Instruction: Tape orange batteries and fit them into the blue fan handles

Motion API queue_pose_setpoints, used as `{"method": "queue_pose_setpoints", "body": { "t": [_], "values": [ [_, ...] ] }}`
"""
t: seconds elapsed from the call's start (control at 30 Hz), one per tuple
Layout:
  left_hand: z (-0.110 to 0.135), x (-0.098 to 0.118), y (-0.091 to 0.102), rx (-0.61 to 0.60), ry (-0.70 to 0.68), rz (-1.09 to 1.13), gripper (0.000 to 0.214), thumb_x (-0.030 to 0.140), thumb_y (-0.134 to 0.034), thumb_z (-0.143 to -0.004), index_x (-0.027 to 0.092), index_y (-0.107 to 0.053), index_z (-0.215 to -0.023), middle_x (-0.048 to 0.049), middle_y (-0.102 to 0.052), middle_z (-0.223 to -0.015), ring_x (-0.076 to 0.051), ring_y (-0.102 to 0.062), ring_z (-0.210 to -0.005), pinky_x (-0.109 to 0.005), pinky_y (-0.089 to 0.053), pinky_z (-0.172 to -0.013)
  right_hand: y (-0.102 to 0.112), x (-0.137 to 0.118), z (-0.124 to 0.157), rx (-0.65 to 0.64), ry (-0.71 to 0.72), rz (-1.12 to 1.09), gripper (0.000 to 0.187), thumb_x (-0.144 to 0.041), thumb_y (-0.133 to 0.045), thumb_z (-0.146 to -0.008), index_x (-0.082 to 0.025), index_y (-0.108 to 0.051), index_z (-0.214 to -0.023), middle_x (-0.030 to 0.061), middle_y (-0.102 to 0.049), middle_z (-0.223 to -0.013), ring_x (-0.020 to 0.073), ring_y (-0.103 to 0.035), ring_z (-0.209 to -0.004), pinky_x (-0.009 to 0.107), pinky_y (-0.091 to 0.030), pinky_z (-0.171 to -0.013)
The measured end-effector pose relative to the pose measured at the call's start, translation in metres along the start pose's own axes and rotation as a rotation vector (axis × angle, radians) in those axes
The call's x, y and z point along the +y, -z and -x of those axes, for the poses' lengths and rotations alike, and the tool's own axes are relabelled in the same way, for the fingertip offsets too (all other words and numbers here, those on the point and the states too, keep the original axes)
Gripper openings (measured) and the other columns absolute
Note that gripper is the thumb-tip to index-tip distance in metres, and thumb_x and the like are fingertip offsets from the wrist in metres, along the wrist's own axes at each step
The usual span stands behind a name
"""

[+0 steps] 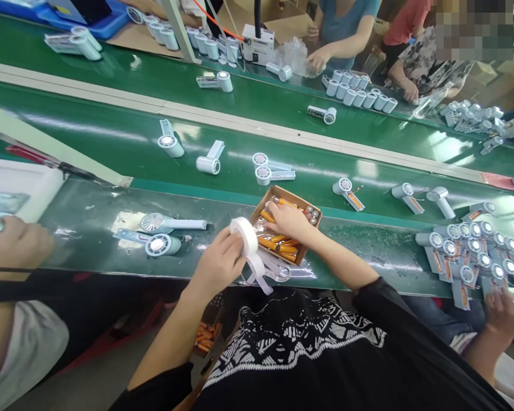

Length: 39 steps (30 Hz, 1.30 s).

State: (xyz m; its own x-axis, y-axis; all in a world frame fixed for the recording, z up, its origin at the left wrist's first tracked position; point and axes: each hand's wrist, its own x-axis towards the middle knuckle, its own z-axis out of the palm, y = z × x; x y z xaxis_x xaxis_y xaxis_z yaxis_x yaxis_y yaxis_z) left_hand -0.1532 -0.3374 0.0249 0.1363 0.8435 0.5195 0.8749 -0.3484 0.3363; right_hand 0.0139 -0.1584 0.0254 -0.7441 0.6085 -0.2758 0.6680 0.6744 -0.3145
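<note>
Two fan units [163, 244] to our left on the counter [394, 245], fan pile [475, 245] right; right forearm [346, 262] hides part of the carton [297, 199]. Our left grip [220, 260] holds the tape roll [251, 238]; right grip [289, 221] inside carton at orange cells [278, 246], can't tell if holding any

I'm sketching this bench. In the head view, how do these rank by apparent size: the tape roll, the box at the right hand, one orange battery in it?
1. Box
2. Tape roll
3. Orange battery
</note>
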Motion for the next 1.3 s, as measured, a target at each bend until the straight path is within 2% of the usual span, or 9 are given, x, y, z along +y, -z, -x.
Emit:
{"method": "queue_pose_setpoints", "body": {
  "t": [0.13, 0.27, 0.33, 0.47, 0.57, 0.73, 0.87, 1.03, 1.3],
  "values": [
    [0.001, 0.008, -0.01, -0.043, -0.06, -0.061, 0.018, 0.006, -0.054, -0.1, 0.012, -0.066, -0.113, -0.0146, -0.074, -0.106, -0.032, -0.067, -0.109, -0.049, -0.061, -0.098, -0.001, 0.001, -0.022, -0.076, -0.001, 0.011, 0.037, -0.019, -0.065, -0.101, -0.013, -0.06, -0.138, 0.0211, -0.077, -0.124, 0.0332, -0.075, -0.117, 0.046, -0.06, -0.099],
    [0.008, 0.009, -0.008, -0.104, -0.076, -0.076, 0.024, 0.004, -0.054, -0.099, 0.012, -0.07, -0.116, -0.0135, -0.075, -0.109, -0.031, -0.068, -0.109, -0.049, -0.061, -0.101, 0.006, 0.025, -0.003, 0.157, 0.154, -0.688, 0.054, -0.025, -0.073, -0.096, -0.022, -0.054, -0.147, 0.0085, -0.079, -0.124, 0.0215, -0.078, -0.108, 0.038, -0.064, -0.097],
    [0.008, 0.01, -0.007, -0.136, -0.091, -0.058, 0.025, 0.003, -0.056, -0.098, 0.012, -0.071, -0.116, -0.0136, -0.075, -0.11, -0.03, -0.068, -0.109, -0.048, -0.062, -0.099, 0.01, 0.035, 0.014, 0.283, 0.224, -0.944, 0.048, -0.031, -0.076, -0.093, -0.024, -0.064, -0.139, 0.0063, -0.08, -0.122, 0.0208, -0.079, -0.106, 0.038, -0.065, -0.096],
    [-0.003, 0.018, -0.006, -0.158, -0.126, -0.031, 0.025, 0.001, -0.056, -0.098, 0.009, -0.072, -0.116, -0.0135, -0.075, -0.11, -0.03, -0.067, -0.11, -0.046, -0.062, -0.099, 0.01, 0.04, 0.045, 0.46, 0.244, -0.851, 0.022, -0.034, -0.083, -0.087, -0.03, -0.081, -0.109, 0.0033, -0.083, -0.114, 0.0229, -0.077, -0.111, 0.04, -0.062, -0.103],
    [-0.012, 0.025, -0.007, -0.167, -0.158, -0.022, 0.025, 0.001, -0.056, -0.098, 0.008, -0.072, -0.116, -0.0139, -0.075, -0.112, -0.031, -0.066, -0.113, -0.045, -0.061, -0.1, 0.003, 0.038, 0.062, 0.47, 0.257, -0.921, 0.019, -0.036, -0.079, -0.092, -0.031, -0.08, -0.111, 0.0042, -0.082, -0.123, 0.0243, -0.077, -0.119, 0.041, -0.06, -0.108],
    [-0.018, 0.029, -0.007, -0.152, -0.181, -0.031, 0.026, -0.001, -0.055, -0.099, 0.006, -0.071, -0.118, -0.0138, -0.075, -0.113, -0.029, -0.066, -0.113, -0.044, -0.061, -0.1, -0.011, 0.037, 0.078, 0.321, 0.223, -1.267, 0.037, -0.051, -0.082, -0.089, -0.027, -0.077, -0.118, 0.0081, -0.074, -0.142, 0.0284, -0.072, -0.132, 0.047, -0.061, -0.11],
    [-0.019, 0.03, -0.008, -0.193, -0.179, -0.09, 0.02, 0.003, -0.058, -0.101, 0.007, -0.072, -0.115, -0.0125, -0.075, -0.113, -0.031, -0.066, -0.115, -0.044, -0.064, -0.094, -0.019, 0.033, 0.08, 0.42, 0.125, -1.199, 0.034, -0.05, -0.077, -0.094, -0.027, -0.079, -0.118, 0.008, -0.078, -0.135, 0.0275, -0.073, -0.128, 0.047, -0.058, -0.115],
    [-0.022, 0.032, -0.006, -0.25, -0.158, -0.178, 0.023, 0.001, -0.058, -0.1, 0.011, -0.073, -0.115, -0.012, -0.075, -0.112, -0.032, -0.067, -0.119, -0.044, -0.064, -0.091, -0.019, 0.026, 0.082, 0.421, 0.086, -1.104, 0.06, -0.037, -0.081, -0.09, -0.028, -0.066, -0.147, 0.0063, -0.078, -0.128, 0.0187, -0.075, -0.101, 0.037, -0.065, -0.098],
    [-0.02, 0.027, -0.009, -0.29, -0.189, -0.19, 0.026, 0.0, -0.062, -0.096, 0.013, -0.074, -0.115, -0.0113, -0.072, -0.105, -0.033, -0.064, -0.126, -0.043, -0.061, -0.097, 0.007, 0.03, 0.087, 0.318, 0.197, -0.818, 0.045, -0.031, -0.077, -0.092, -0.028, -0.075, -0.137, 0.0063, -0.079, -0.127, 0.0223, -0.075, -0.105, 0.04, -0.063, -0.097]
  ]
}}
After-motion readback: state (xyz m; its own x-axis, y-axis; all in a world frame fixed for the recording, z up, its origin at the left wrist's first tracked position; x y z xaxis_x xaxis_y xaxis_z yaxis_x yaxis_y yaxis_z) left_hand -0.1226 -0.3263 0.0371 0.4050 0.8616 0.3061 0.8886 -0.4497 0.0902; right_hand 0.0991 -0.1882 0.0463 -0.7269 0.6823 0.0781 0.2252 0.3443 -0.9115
